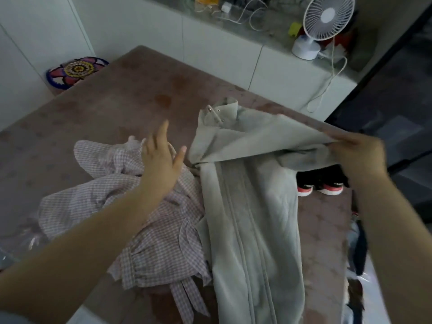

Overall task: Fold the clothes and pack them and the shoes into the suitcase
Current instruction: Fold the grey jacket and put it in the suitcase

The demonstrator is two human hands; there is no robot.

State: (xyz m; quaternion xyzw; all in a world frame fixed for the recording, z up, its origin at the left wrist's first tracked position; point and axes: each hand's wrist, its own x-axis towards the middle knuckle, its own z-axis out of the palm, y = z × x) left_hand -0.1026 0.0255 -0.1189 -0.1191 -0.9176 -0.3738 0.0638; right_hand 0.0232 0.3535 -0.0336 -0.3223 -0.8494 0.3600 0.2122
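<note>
- Bed surface (105, 108): mauve cloth with a faint star print, spread beneath both hands and carrying all the clothing
- White cabinet (222, 54): runs beyond the bed, well past both hands; its grey top is the ledge for the small appliances
- Grey-green jacket (252, 206): lies on the bed between the two forearms; its long axis runs from the snap-fastened collar at the far end straight toward the person, with the zip line along that axis
- Checked garment (149, 230): pink-and-white, crumpled, under the left forearm and touching the jacket's left edge
- Right hand (357, 153): pinches one jacket edge between thumb and fingers, holding a flap raised and taut from the collar to the hand
- Left hand (161, 155): open with fingers spread, gripping nothing, above the checked garment and just beside the jacket's hood fold
- Desk fan (327, 19): white, upright on the ledge, far beyond the right hand, with its cord (327, 85) hanging down the cabinet front
- Round patterned cushion (74, 71): beyond the left hand, at the bed's far corner
- Clear plastic wrapping (361, 279): outside the right forearm; contents too blurred to tell
- Shoes (330, 189): black pair with red-and-white soles, under the right hand, partly hidden by the raised flap
</note>
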